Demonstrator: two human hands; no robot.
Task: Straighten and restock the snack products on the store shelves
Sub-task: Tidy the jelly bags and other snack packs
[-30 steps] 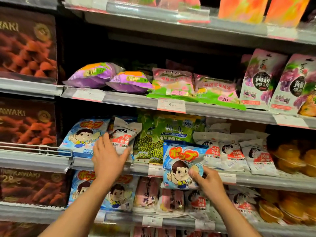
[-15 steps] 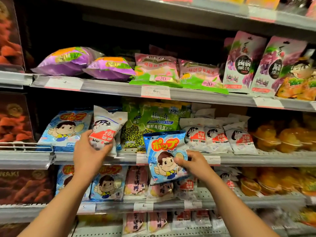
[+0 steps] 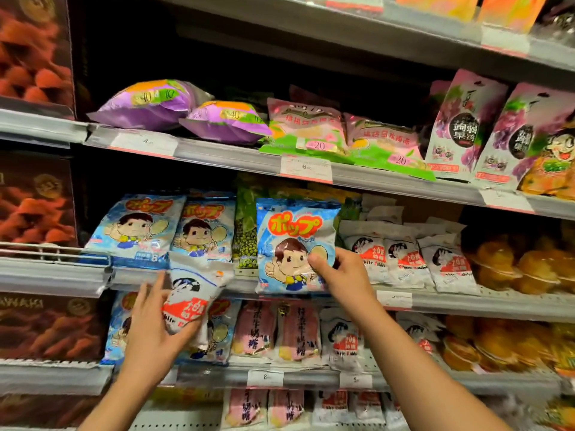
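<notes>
At the far left, dark boxes of orange snacks [image 3: 34, 213] are stacked in the neighbouring bay. On the middle shelf [image 3: 199, 276], two blue cartoon-boy bags [image 3: 137, 228] are now seen standing side by side, the spot in front of the second one having been cleared: the white rabbit-candy bag [image 3: 194, 298], which a second ago was being taken from among them, has been lifted off and lowered in front of the shelf edge, where it is clamped between thumb and fingers of the left hand [image 3: 152, 334]. Behind, a green bean packet [image 3: 245, 234] is partly exposed. Further right, another blue cartoon-boy bag [image 3: 295, 247] has been raised from a lower position to middle-shelf height, pinched at its lower right by the right hand [image 3: 345, 276]. Beyond it the row of matching white rabbit-candy bags [image 3: 404, 259] is ranged. It is judged that a swap is underway: each bag appears destined for its own row, neither yet placed.
</notes>
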